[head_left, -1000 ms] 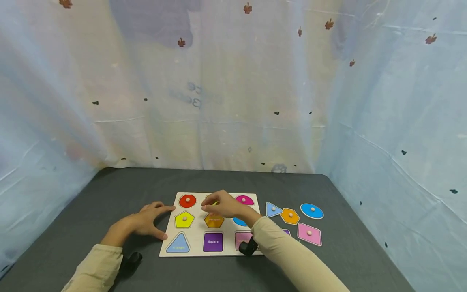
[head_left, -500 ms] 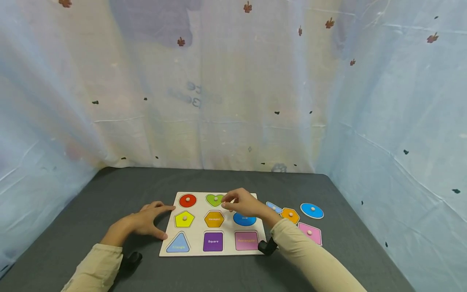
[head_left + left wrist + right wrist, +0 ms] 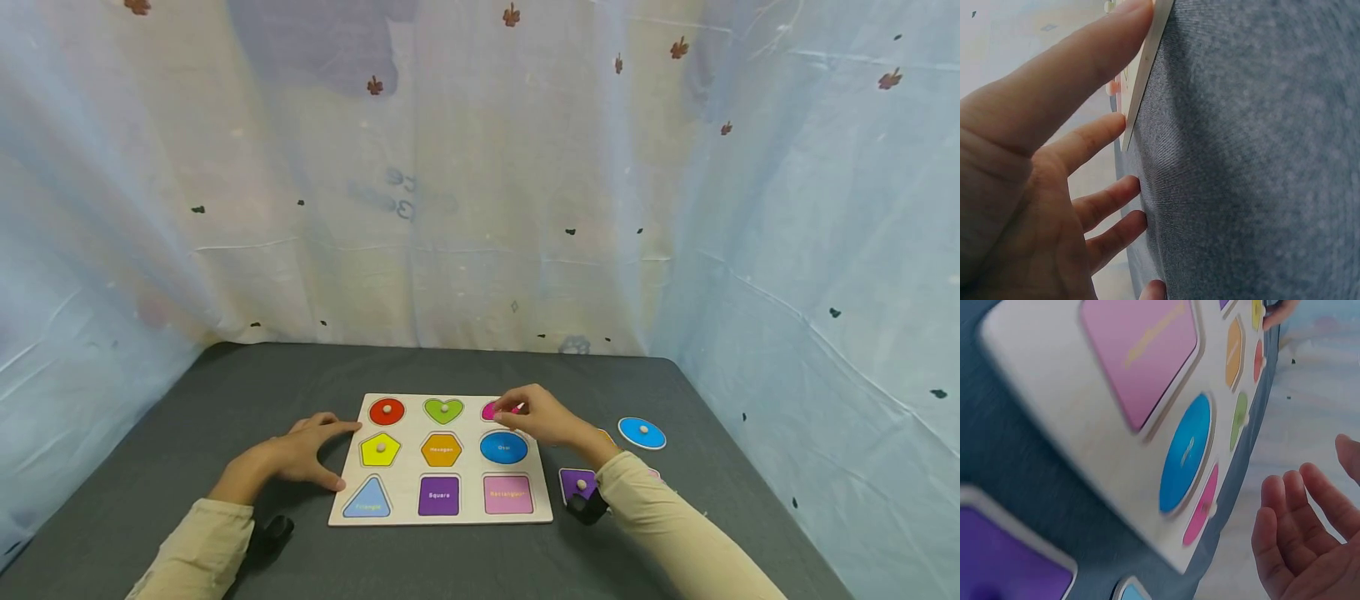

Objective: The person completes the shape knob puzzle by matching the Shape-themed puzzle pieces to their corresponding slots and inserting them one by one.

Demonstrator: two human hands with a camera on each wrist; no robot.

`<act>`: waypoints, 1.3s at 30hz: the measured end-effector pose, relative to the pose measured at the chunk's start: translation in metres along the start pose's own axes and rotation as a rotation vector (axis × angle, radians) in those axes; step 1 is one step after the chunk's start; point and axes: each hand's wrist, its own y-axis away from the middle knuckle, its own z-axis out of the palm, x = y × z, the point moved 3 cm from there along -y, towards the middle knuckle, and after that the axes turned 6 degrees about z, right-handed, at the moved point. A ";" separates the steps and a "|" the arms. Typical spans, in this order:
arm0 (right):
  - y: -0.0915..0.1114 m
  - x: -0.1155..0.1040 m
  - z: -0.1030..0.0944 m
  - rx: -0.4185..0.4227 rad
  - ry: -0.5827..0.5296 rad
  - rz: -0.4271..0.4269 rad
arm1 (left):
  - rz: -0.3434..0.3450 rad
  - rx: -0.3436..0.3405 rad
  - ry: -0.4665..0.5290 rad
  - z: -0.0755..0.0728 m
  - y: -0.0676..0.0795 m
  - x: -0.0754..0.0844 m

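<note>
A pale wooden shape-puzzle board (image 3: 468,471) lies on the dark cloth. Knobbed pieces sit in it: a red circle (image 3: 386,411), a green heart (image 3: 443,411), a yellow pentagon (image 3: 380,450) and a magenta piece (image 3: 1199,512). Hexagon, oval, triangle, square and rectangle spaces show printed names and no knobs. My left hand (image 3: 303,452), fingers spread, touches the board's left edge with thumb and index finger. Above the magenta piece is my right hand (image 3: 543,414); the right wrist view shows its loosely bent fingers (image 3: 1288,519) apart from the knob.
Right of the board lie a blue oval (image 3: 642,433), a purple square (image 3: 576,481) and a light blue piece (image 3: 1133,591). My right arm mostly covers an orange hexagon (image 3: 606,435) and a pink rectangle (image 3: 654,472). A pale curtain (image 3: 465,208) hangs behind the table.
My right hand has moved right, from over the green heart to over the magenta piece. The heart now shows fully in its space. My left hand has stayed at the board's edge.
</note>
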 end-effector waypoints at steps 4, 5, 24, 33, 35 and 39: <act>0.008 0.011 -0.011 0.027 0.014 0.025 | -0.004 -0.001 -0.006 0.000 -0.001 -0.001; 0.009 0.014 -0.014 0.031 0.016 0.032 | -0.006 -0.001 -0.008 0.000 -0.001 -0.001; 0.044 0.074 -0.049 0.069 0.009 0.079 | -0.007 -0.007 -0.018 0.001 -0.002 -0.002; 0.062 0.096 -0.058 0.074 0.001 0.120 | -0.005 -0.008 -0.011 0.003 -0.001 -0.001; 0.065 0.100 -0.060 0.063 0.003 0.121 | -0.008 -0.006 -0.012 0.002 -0.001 -0.001; 0.070 0.108 -0.063 0.056 0.028 0.097 | -0.017 -0.002 -0.012 0.001 -0.001 -0.001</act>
